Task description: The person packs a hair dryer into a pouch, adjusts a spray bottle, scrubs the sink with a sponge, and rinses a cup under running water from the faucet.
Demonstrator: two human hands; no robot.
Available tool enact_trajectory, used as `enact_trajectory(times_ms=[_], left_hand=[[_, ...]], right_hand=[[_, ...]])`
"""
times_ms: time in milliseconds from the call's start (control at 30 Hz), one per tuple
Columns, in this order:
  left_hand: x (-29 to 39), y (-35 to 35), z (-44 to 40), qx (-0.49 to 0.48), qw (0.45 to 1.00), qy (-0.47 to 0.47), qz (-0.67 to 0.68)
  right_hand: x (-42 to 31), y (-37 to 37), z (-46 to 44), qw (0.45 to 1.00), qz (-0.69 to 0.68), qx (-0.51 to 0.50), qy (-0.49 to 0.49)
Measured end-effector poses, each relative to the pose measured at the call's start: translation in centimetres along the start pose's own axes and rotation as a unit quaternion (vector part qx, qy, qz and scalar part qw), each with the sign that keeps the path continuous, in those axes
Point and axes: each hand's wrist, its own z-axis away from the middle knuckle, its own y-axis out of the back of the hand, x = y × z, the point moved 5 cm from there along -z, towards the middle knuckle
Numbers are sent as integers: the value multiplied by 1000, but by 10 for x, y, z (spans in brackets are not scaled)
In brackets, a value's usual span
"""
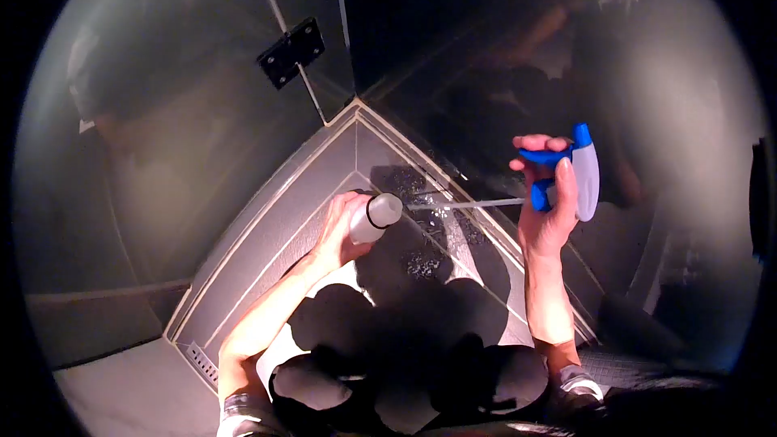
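Observation:
My left hand (pixel 338 235) is closed around a pale translucent bottle (pixel 368 231). A dark ring circles the bottle near its rounded top end, which tilts to the right. My right hand (pixel 546 214) grips a blue and white trigger spray head (pixel 586 182), with the fingers by the blue trigger. From the spray head a thin, pale dip tube (pixel 477 204) runs left, its far end close to the bottle's top. Whether the tube touches the bottle I cannot tell.
I am in a tiled shower corner with a grey floor (pixel 312 194) and light-edged ledges. Dark glossy panels rise on both sides, the left one with a black hinge (pixel 291 53). A drain grate (pixel 202 362) lies lower left. Wet or foamy spots (pixel 426 263) show on the floor.

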Motion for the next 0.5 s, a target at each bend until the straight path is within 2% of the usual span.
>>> enact_trajectory(times_ms=[133, 200, 233, 333, 400, 467, 500], left_hand=[[17, -7, 6, 22, 1000, 19, 3], [20, -13, 3, -23, 997, 65, -20], [24, -14, 4, 21, 999, 29, 8], [47, -12, 0, 61, 997, -36, 18], [59, -15, -2, 55, 997, -21, 43], [80, -17, -9, 34, 997, -65, 29], [90, -18, -10, 23, 996, -37, 81]], right_hand=[[-9, -6, 8, 1000, 1, -25, 13], [-12, -10, 12, 999, 2, -36, 24], [-14, -12, 13, 999, -16, -38, 25], [-25, -16, 22, 998, -16, -44, 29], [-21, -23, 29, 999, 10, -49, -15], [-3, -37, 43, 990, 35, -132, -43], [8, -41, 49, 976, 51, -211, -26]])
